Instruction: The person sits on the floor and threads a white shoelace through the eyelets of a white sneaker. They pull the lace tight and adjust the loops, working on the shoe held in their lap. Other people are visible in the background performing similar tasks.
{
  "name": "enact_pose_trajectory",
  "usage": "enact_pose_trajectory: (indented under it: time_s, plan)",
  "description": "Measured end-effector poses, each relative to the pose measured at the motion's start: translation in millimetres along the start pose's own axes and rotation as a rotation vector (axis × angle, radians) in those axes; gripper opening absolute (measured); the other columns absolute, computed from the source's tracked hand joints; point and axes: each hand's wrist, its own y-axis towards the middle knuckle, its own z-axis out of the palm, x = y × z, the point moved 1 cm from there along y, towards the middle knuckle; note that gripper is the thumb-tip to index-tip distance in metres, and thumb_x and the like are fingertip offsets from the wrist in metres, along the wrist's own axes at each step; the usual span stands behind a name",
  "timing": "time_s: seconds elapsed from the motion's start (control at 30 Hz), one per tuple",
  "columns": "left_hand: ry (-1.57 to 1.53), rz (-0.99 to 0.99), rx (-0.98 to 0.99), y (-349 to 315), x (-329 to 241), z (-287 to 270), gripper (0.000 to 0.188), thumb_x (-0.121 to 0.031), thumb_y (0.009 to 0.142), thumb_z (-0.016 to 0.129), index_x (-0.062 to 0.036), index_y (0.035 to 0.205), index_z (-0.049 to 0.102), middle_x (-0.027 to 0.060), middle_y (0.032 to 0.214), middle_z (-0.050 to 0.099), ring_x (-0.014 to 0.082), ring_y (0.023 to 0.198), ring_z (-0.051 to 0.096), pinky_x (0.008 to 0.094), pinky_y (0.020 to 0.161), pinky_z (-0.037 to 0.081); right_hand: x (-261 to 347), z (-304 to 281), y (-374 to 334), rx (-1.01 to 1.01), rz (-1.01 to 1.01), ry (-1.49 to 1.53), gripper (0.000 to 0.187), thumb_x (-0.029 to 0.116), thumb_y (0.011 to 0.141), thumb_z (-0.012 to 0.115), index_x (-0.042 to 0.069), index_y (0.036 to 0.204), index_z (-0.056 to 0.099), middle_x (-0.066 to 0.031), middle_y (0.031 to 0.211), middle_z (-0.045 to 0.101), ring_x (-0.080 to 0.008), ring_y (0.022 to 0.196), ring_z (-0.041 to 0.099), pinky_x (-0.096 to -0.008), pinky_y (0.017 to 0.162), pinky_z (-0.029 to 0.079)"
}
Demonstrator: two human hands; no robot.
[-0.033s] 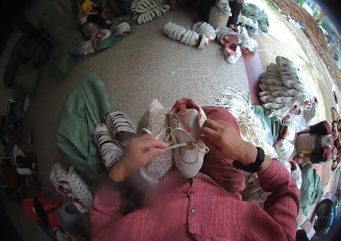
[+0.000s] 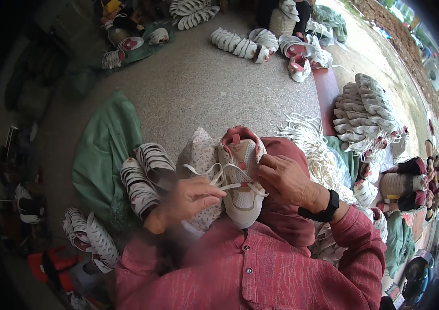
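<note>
Hands [image 2: 287, 178] at pale shoe [image 2: 240, 176], white lace [image 2: 233, 186]

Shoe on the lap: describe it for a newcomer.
Start at the red shirt, bottom centre. Just above it, between left hand and right hand, is a red-lined cream shoe. Unlike the stacked shoes to its left, it lies singly, white lace across its front.

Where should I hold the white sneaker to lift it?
Probably pinch the sneaker by its heel collar, from the far side: that open pink rim points away from the person, while the left hand, right hand and lace crowd the middle.
</note>
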Motion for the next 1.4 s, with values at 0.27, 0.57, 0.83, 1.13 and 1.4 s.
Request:
enact_pose_trajectory:
  time_s: [0.27,0.57,0.83,1.13,1.4]
  plan:
    - [-0.092,0.129,0.33,16.7,15.0,44.0,0.048,-0.015,0.087,0.074,-0.0077,0.132,0.063,0.0126,0.135,0.062,0.0292,0.123,0.06,0.0356,0.103,0.047,18.8,-1.1,-13.4,0.245,0.386,-0.047,0.025,0.027,0.089,0.067,0.003,0.089,0.063,-0.0149,0.08,0.064,-0.0363,0.072,0.065,-0.0442,0.063,0.052]
    - [-0.16,0.096,0.396,16.1,20.1,46.0,0.051,-0.016,0.086,0.075,-0.0072,0.134,0.061,0.0134,0.142,0.057,0.027,0.131,0.055,0.0352,0.11,0.043,14.1,27.2,-45.9,-0.1,0.721,0.397,0.02,0.018,0.09,0.069,-0.002,0.094,0.067,-0.0132,0.075,0.068,-0.028,0.063,0.066,-0.037,0.057,0.051]
    - [-0.038,0.024,0.12,27.7,-6.0,24.6,0.028,-0.012,0.086,0.075,-0.0047,0.113,0.072,0.0109,0.105,0.072,0.0201,0.096,0.07,0.0314,0.084,0.054,22.9,27.1,-51.0,-0.192,1.183,1.35,0.014,0.015,0.098,0.063,0.002,0.101,0.067,0.0026,0.072,0.059,-0.002,0.051,0.045,-0.0176,0.044,0.033]
    - [0.43,0.287,-0.108,72.8,4.5,23.6,0.024,-0.017,0.08,0.079,-0.0043,0.097,0.067,0.0087,0.096,0.058,0.0251,0.084,0.063,0.0348,0.072,0.052,44.9,44.6,-54.9,-0.039,0.85,2.338,0.017,0.02,0.106,0.046,0.007,0.107,0.057,0.0038,0.073,0.048,-0.0064,0.054,0.035,-0.0208,0.048,0.032]
    - [0.319,0.187,0.039,86.0,4.6,19.5,0.031,-0.027,0.082,0.078,-0.0016,0.088,0.063,0.0095,0.09,0.056,0.0287,0.081,0.06,0.0398,0.071,0.049,-6.9,10.2,-56.9,-0.281,0.833,0.872,0.033,0.022,0.099,0.061,0.006,0.127,0.057,-0.0069,0.107,0.061,-0.0176,0.083,0.059,-0.0291,0.069,0.051]
